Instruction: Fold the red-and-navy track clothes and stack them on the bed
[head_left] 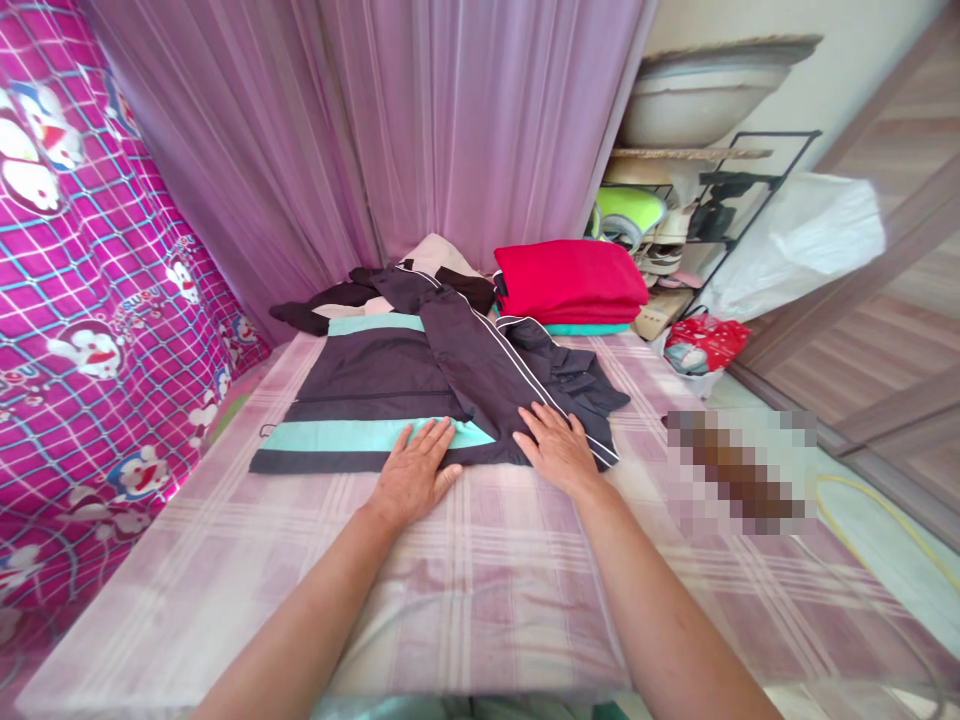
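Observation:
A dark jacket (375, 370) with turquoise bands and white piping lies spread on the table, its bottom hem toward the left. One sleeve (495, 360) is folded diagonally across the body. My left hand (416, 470) rests flat on the near edge, fingers on the turquoise band. On the lower part of the folded sleeve, close to the white piping, lies my right hand (557, 445) with its fingers spread. Neither hand grasps the cloth. Bunched dark fabric (577, 370) of the jacket sits beyond my right hand.
A checked cloth (480, 590) covers the table. Behind the jacket are a folded red pile (570, 280) and heaped clothes (330, 305). Purple curtains (465, 120) hang behind. A rack (735, 240) with shoes and bags stands right. A pixelated patch (742, 475) hides something at the table's right.

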